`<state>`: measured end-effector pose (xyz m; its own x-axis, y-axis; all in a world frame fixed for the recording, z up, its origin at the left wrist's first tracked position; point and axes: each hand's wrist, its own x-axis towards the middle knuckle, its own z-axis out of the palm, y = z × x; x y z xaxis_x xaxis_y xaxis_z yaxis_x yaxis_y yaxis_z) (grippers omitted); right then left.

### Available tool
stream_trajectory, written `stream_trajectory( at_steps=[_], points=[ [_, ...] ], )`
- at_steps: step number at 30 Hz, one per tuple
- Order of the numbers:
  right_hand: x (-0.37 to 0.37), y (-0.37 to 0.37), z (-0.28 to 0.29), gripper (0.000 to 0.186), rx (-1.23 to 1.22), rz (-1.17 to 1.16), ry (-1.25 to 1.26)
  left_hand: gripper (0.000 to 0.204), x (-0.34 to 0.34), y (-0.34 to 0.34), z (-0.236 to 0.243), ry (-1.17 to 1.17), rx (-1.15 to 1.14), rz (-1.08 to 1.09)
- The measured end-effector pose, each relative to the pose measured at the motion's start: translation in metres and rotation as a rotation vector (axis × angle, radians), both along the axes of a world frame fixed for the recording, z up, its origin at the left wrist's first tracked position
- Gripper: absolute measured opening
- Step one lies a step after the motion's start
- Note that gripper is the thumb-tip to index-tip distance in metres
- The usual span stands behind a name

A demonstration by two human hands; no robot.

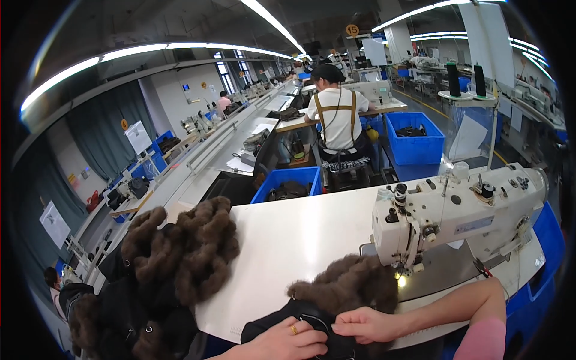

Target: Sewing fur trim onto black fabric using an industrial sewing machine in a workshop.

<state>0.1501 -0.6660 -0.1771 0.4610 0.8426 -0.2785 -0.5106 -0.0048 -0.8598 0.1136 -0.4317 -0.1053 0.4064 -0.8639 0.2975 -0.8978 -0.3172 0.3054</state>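
Fingers of the left hand [288, 341], one of them wearing a ring, lie curled and narrow on the black garment [312, 327], pressing it flat; the right hand [365, 326] pinches the same cloth, fingertips closed on a fold. Both sit just in front of the sewing machine [450, 216], at the near edge of its white table [300, 240]. The garment's brown fur trim [348, 285] is bunched just left of the needle, touching the machine's foot area (the lamp there glows). By my reading the piece is only being lined up and little stitching shows yet. Well to the left of the machine, a heap of fur-trimmed pieces [174, 258] waits.
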Motion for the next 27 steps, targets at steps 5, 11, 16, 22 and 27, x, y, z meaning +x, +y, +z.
stream_trajectory(
  at_steps=[5,11,16,22,27],
  points=[
    [-0.007,-0.026,-0.015,0.021,-0.006,-0.027,-0.111,0.027,-0.003,0.0,-0.005,0.061,0.045,-0.046],
    [0.001,-0.02,0.029,0.021,-0.163,0.066,-0.64,0.022,-0.006,0.01,-0.088,-0.039,-0.124,0.196],
    [0.019,0.0,0.042,0.029,-0.239,0.135,-0.992,0.029,0.01,-0.004,-0.065,-0.142,-0.198,0.186],
    [0.018,0.0,0.02,0.031,-0.206,0.008,-1.01,0.025,0.008,0.002,-0.06,0.129,-0.229,0.192],
    [0.033,-0.008,0.016,0.033,-0.127,-0.079,-0.929,0.02,0.033,0.007,-0.031,-0.497,0.201,-0.05]
  ],
)
